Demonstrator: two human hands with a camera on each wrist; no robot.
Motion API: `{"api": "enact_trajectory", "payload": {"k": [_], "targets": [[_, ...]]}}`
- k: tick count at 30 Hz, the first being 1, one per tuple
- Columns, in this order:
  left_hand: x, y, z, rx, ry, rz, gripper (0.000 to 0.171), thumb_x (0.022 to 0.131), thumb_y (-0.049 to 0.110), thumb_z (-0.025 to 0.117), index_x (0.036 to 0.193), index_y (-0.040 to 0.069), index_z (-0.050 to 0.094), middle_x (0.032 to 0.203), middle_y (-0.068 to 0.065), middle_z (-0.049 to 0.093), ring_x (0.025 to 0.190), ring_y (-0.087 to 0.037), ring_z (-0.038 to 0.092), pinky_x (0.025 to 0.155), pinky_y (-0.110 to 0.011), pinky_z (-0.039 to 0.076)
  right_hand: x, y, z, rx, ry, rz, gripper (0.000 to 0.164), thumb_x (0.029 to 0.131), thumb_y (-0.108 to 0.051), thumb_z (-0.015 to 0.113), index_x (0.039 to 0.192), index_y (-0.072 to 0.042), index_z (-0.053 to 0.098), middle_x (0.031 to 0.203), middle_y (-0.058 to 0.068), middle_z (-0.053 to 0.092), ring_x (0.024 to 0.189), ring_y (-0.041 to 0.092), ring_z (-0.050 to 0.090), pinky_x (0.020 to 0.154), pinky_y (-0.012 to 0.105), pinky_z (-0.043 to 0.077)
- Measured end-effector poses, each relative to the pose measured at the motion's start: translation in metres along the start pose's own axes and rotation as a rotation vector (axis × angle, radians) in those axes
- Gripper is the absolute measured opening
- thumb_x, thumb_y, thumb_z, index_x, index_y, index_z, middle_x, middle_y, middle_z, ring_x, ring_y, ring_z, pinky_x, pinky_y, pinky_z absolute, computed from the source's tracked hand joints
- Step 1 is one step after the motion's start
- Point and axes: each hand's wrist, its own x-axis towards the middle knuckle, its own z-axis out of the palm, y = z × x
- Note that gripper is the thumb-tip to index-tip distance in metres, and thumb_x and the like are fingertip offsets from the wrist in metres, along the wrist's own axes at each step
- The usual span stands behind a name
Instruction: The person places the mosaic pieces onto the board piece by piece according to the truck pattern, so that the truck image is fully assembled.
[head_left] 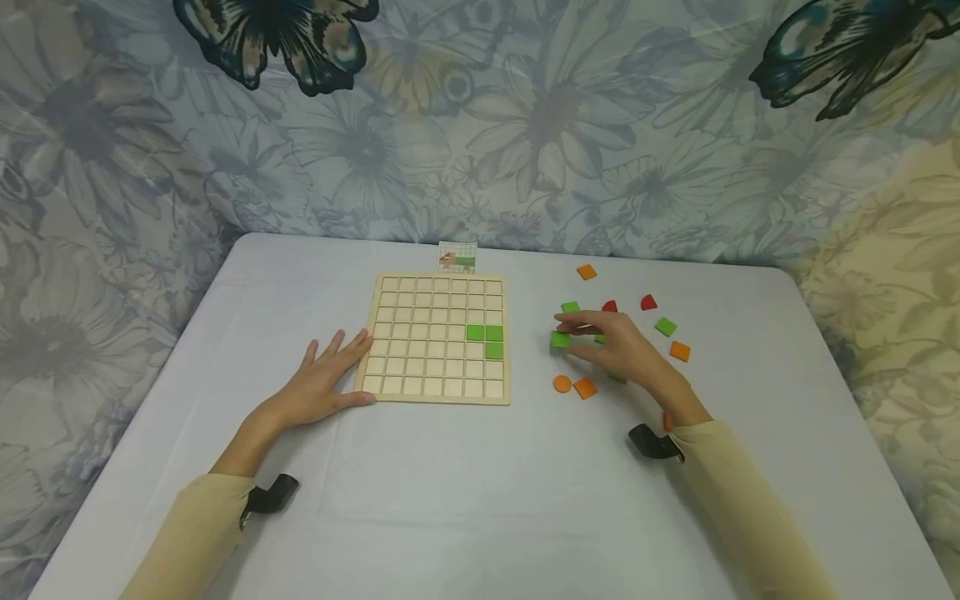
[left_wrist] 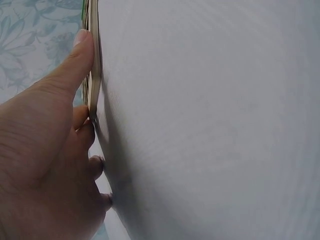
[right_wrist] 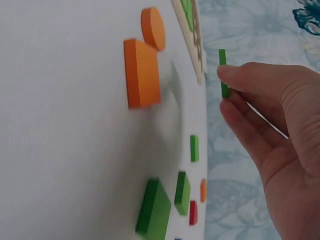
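Note:
A wooden grid board (head_left: pixel 420 399) lies on the white table, with green square tiles (head_left: pixel 476 332) filling a few cells near its right side. My left hand (head_left: pixel 321 387) rests at the board's left edge, fingers spread and straight. In the left wrist view its thumb (left_wrist: pixel 80 57) lies along the board's rim. Right of the board, my right hand (head_left: pixel 622 350) pinches a green square tile (right_wrist: pixel 223 57) between thumb and fingers, raised above the table in the right wrist view. Loose tiles lie under and around this hand, some partly hidden by it.
A small pattern card (head_left: pixel 457 257) stands behind the board's far edge. Scattered on the right are an orange round tile (head_left: pixel 562 384), an orange square tile (head_left: pixel 586 388), red pieces (head_left: pixel 648 302) and a green tile (head_left: pixel 666 327). Flower-patterned cloth (head_left: pixel 525 150) hangs behind the table.

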Motion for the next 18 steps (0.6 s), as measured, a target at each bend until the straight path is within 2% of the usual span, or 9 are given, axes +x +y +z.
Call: {"api": "enact_trajectory", "payload": {"k": [6, 18], "targets": [[-0.001, 0.001, -0.001, 0.004, 0.007, 0.007, 0.095, 0.085, 0.051, 0.07, 0.156, 0.008, 0.023, 0.163, -0.009, 0.014, 0.149, -0.041, 0.0, 0.114, -0.062, -0.011, 0.014, -0.008, 0.018, 0.06, 0.002, -0.04, 0.047, 0.08, 0.008, 0.075, 0.125, 0.005, 0.062, 0.112, 0.014, 0.07, 0.105, 0.032, 0.066, 0.094, 0.048, 0.052], [-0.002, 0.003, -0.002, -0.011, 0.015, 0.011, 0.094, 0.086, 0.052, 0.069, 0.156, 0.007, 0.024, 0.163, -0.011, 0.015, 0.148, -0.043, 0.001, 0.113, -0.064, -0.01, 0.031, -0.023, 0.045, 0.043, -0.056, -0.03, 0.044, 0.081, 0.004, 0.077, 0.124, -0.001, 0.066, 0.114, 0.009, 0.07, 0.107, 0.026, 0.066, 0.095, 0.041, 0.053]]}}
